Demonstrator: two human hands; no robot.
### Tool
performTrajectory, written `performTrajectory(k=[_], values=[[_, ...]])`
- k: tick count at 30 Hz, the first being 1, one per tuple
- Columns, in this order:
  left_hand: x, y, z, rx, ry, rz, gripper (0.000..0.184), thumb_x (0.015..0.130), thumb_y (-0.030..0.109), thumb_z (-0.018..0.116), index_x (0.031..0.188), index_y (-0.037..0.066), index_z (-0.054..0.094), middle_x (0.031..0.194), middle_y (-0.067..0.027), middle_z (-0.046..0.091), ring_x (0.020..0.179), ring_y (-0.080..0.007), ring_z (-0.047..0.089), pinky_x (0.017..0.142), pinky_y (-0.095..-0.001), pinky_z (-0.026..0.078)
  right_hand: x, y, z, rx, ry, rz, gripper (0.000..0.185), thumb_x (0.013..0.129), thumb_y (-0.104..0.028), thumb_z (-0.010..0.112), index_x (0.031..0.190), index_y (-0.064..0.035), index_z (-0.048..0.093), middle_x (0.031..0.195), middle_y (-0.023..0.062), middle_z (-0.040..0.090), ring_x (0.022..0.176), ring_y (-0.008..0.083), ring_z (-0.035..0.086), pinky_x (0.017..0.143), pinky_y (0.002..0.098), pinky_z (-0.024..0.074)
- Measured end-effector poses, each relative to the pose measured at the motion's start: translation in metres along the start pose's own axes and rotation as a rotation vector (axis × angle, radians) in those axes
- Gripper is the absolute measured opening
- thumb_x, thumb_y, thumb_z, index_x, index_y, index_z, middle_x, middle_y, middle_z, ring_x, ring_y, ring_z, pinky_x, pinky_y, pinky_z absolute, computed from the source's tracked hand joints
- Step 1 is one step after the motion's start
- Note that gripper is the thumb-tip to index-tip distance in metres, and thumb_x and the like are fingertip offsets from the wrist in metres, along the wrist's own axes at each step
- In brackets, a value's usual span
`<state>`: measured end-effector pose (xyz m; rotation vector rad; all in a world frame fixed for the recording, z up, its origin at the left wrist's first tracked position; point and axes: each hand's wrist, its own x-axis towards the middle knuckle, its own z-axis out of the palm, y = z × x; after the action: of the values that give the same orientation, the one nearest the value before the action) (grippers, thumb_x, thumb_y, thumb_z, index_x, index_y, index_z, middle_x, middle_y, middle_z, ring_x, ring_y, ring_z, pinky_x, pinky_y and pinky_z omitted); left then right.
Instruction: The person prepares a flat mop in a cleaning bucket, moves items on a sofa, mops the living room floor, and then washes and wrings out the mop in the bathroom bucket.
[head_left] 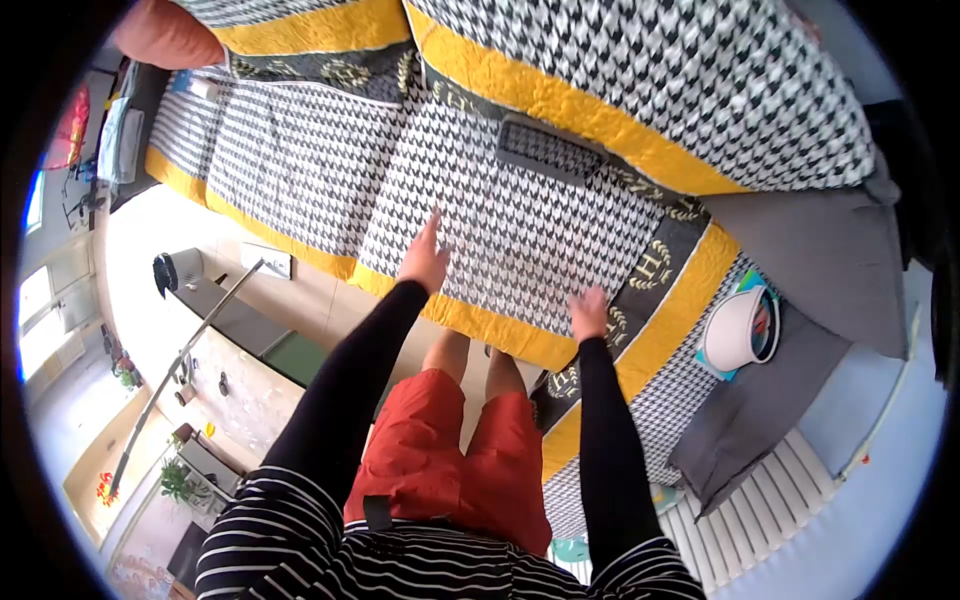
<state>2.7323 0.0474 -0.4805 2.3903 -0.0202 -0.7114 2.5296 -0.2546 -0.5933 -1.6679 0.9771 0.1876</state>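
Note:
A sofa cover (480,235) in black-and-white houndstooth, with yellow and dark grey borders, lies over the seat in front of me. Over its middle, near the front edge, my left hand (427,258) has its fingers stretched out and holds nothing. My right hand (589,313) is over the cover's right part, beside the dark grey border, its fingers apart and empty. Whether either hand touches the cloth I cannot tell. A dark grey rectangular item (548,150) lies on the cover near the backrest.
A white round container (738,330) stands on the right part of the sofa near grey cushions (815,260). An orange cushion (168,35) is at the upper left. A low table (235,325) stands left of my arm, and a long pole (180,360) crosses that side.

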Motion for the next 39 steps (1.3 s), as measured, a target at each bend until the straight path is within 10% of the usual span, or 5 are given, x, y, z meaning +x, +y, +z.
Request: performTrajectory(k=[3,11,25,34,39], values=[[-0.105,-0.062,-0.019,0.165,-0.088,-0.204,0.058,0.085,0.013,0.058,0.138,0.003,0.037,0.130,-0.0232,0.051,0.122,-0.0382,0.046,0.103,-0.0446,0.038,-0.097,-0.020,-0.041,-0.471,-0.038,0.221,0.044,0.079,-0.028,0.072,0.109,0.0001,0.059,0.100,0.0124,0.068,0.096,0.0250,0.064,0.083,0.0365,0.0497],[-0.343,-0.155,-0.093,0.433,-0.373,-0.520,0.030,0.078,0.019,0.057,0.103,0.006,0.067,0.111,-0.0179,0.065,0.104,-0.0329,0.062,0.091,-0.0400,0.050,-0.205,0.044,-0.138,-0.309,-0.254,0.398,0.024,0.080,-0.018,0.071,0.092,0.0026,0.065,0.074,0.0079,0.066,0.062,0.0148,0.063,0.058,0.0295,0.0531],[-0.449,-0.199,-0.269,-0.140,0.590,-0.667,0.027,0.081,0.026,0.067,0.078,0.000,0.068,0.071,-0.0135,0.069,0.066,-0.0245,0.068,0.068,-0.0355,0.054,-0.166,-0.153,-0.140,-0.539,-0.210,0.037,0.031,0.087,-0.022,0.059,0.065,-0.0011,0.061,0.063,0.0069,0.063,0.058,0.0179,0.061,0.058,0.0305,0.0486],[-0.520,-0.431,-0.476,-0.772,1.711,-0.611,0.070,0.071,0.019,0.075,0.127,-0.004,0.040,0.118,-0.0175,0.051,0.105,-0.0259,0.053,0.092,-0.0357,0.043,-0.243,-0.227,0.011,-0.723,-0.247,0.178,0.031,0.090,-0.023,0.058,0.068,-0.0004,0.061,0.064,0.0094,0.060,0.061,0.0173,0.060,0.055,0.0349,0.0459],[-0.575,-0.430,-0.586,-0.963,1.887,-0.614,0.097,0.066,0.007,0.074,0.144,-0.001,0.015,0.141,-0.0233,0.032,0.130,-0.0299,0.038,0.108,-0.0428,0.031,-0.278,-0.245,0.119,-0.537,-0.353,0.165,0.032,0.090,-0.025,0.058,0.068,-0.0018,0.060,0.064,0.0086,0.060,0.059,0.0174,0.058,0.057,0.0344,0.0466]])
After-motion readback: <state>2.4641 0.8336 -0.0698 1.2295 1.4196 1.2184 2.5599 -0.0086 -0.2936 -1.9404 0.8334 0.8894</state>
